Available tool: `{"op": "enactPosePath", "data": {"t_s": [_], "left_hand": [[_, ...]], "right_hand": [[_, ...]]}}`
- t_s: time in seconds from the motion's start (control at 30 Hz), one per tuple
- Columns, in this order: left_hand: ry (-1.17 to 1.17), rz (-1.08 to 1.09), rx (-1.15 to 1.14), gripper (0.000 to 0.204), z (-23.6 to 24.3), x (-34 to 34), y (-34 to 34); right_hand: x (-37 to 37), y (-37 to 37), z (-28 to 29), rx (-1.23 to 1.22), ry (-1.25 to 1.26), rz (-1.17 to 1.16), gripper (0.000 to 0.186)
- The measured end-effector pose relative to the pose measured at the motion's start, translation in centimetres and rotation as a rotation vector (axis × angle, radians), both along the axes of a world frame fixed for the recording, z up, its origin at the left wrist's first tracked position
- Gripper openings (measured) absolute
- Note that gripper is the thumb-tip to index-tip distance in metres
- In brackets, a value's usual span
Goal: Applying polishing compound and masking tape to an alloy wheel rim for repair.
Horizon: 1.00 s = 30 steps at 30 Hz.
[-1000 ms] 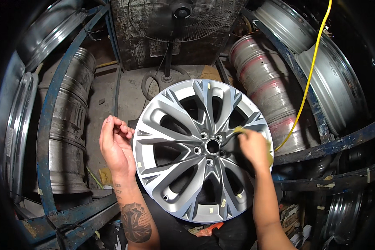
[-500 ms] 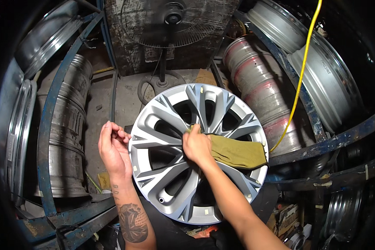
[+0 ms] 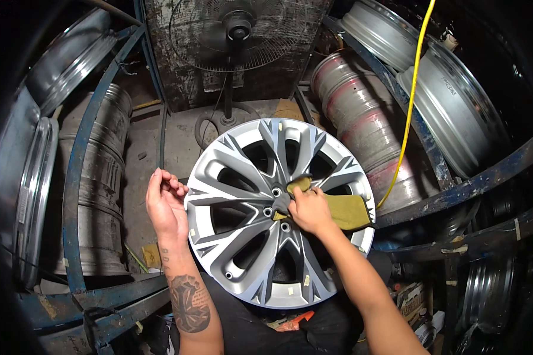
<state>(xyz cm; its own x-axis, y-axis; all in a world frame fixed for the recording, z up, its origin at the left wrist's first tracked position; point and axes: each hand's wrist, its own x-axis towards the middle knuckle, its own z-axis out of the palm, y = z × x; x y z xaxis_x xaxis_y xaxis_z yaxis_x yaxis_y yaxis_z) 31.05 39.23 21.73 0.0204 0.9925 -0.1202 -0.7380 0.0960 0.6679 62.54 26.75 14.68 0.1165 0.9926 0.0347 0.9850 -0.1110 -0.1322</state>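
Note:
An alloy wheel rim (image 3: 251, 248) in silver and grey, with several split spokes, sits face up in front of me. My right hand (image 3: 308, 208) grips an olive-green cloth (image 3: 348, 212) and presses part of it on the rim's hub. The rest of the cloth trails right across the spokes. A darker grey patch of cloth shows by the fingertips, and bolt holes show left of the hand. At the rim's left edge is my left hand (image 3: 167, 204), its fingers loosely curled and holding nothing, its side against the edge. Small pale tape pieces dot the rim.
Stacked rims stand in blue metal racks at left (image 3: 98, 183) and right (image 3: 364, 118). A pedestal fan (image 3: 238, 32) stands ahead, before a scuffed dark panel. A yellow cable (image 3: 410, 112) hangs down to the rim's right edge. Boxes (image 3: 408, 302) lie at lower right.
My right hand has moved right and slightly down with the cloth, uncovering bolt holes at the hub. The cloth is more bunched. My left hand has stayed by the rim's left edge.

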Motion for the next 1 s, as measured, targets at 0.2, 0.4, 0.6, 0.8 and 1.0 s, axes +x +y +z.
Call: {"op": "enactPosePath", "data": {"t_s": [0.2, 0.4, 0.6, 0.8, 1.0], "left_hand": [[0.022, -0.057, -0.018, 0.023, -0.7, -0.8, 0.4], [0.038, -0.129, 0.023, 0.02, -0.9, 0.1, 0.6], [0.085, -0.05, -0.027, 0.022, -1.5, -1.9, 0.1], [0.071, -0.101, -0.001, 0.022, -1.2, -0.3, 0.3], [0.189, -0.11, 0.026, 0.02, -1.4, -0.4, 0.3]], "right_hand": [[-3.6, 1.4, 2.5, -0.046, -0.012, 0.074, 0.036], [-7.2, 2.2, 0.7, -0.111, 0.497, -0.158, 0.041], [-7.7, -5.4, -0.3, -0.006, 0.362, 0.11, 0.039], [-6.7, -4.7, 3.4, -0.17, 0.261, 0.0, 0.034], [2.6, -2.8, -0.7, 0.14, 0.755, 0.01, 0.045]]}}
